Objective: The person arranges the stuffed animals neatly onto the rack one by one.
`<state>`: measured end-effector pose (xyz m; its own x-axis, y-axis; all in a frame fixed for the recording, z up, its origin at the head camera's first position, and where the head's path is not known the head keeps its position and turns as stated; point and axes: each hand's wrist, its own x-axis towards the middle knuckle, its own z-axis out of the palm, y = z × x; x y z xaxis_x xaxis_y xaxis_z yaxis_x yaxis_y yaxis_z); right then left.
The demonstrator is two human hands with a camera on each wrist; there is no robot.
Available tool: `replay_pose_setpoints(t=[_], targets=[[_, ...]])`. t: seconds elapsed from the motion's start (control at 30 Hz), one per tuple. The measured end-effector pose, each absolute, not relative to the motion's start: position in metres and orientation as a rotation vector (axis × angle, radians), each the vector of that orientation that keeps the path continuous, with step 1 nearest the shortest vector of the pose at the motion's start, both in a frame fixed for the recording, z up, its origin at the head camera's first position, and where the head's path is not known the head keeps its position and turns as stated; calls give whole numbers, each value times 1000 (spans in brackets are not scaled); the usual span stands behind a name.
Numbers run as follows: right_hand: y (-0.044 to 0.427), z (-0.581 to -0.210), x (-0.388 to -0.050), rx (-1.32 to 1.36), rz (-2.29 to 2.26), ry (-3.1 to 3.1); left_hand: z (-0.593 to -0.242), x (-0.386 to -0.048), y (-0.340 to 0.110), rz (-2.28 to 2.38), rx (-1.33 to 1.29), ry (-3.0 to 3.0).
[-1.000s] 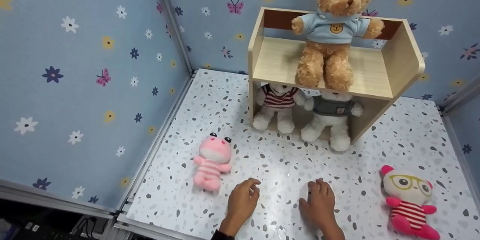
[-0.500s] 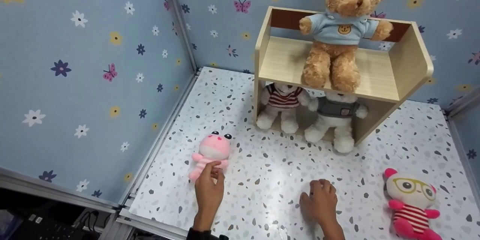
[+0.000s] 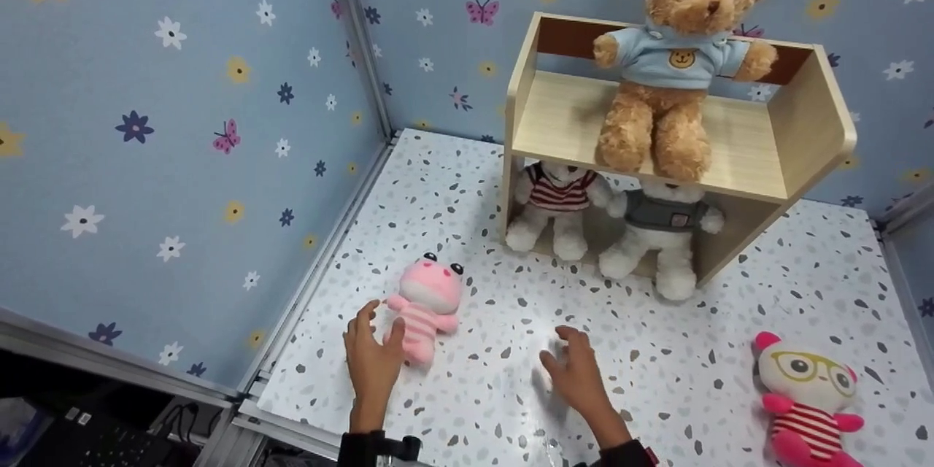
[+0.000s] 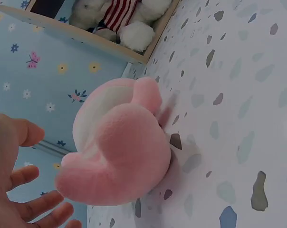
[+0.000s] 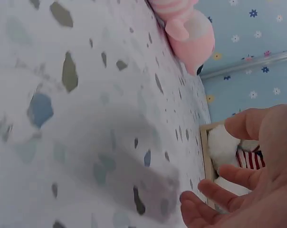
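Note:
A pink plush with striped body [image 3: 425, 310] lies on its back on the speckled table, left of the middle. My left hand [image 3: 373, 357] is at its lower left side, fingers spread and thumb beside the plush's body. In the left wrist view the plush [image 4: 119, 152] fills the middle and the spread left hand [image 4: 24, 185] holds nothing. My right hand [image 3: 578, 378] hovers over the table to the right of the plush, fingers loosely bent and empty. The right wrist view shows the right hand [image 5: 248, 180] above its shadow, with the plush [image 5: 193, 40] farther off.
A wooden shelf [image 3: 810, 124] stands at the back, a brown bear [image 3: 664, 87] on its top level and two white bears [image 3: 558, 197] [image 3: 653, 233] below. A pink panda plush with glasses [image 3: 806, 394] lies at the right. Flowered walls [image 3: 197, 182] rise behind and at the sides.
My left hand has moved left from the table's middle, across the pink plush, to its left side and spread its fingers. My right hand has shifted left towards the plush. The view has shifted slightly.

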<state>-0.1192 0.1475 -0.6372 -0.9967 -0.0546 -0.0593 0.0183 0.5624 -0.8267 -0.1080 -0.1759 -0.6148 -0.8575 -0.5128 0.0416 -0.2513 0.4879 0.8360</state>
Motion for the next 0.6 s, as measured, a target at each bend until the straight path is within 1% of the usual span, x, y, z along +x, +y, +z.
replay_pose_setpoints(t=[0.13,0.37,0.6], targets=[[126,-636,-125,-52,-1557,2455,-621,-110,-182,-1393,676,-2527],[79,-638,-137,18,-1805,1944,-630,-118,-183,-1555,709,-2590],[49,-648,-143,-45,-1876,1728,-634,-124,-176,-1682,719,-2561]])
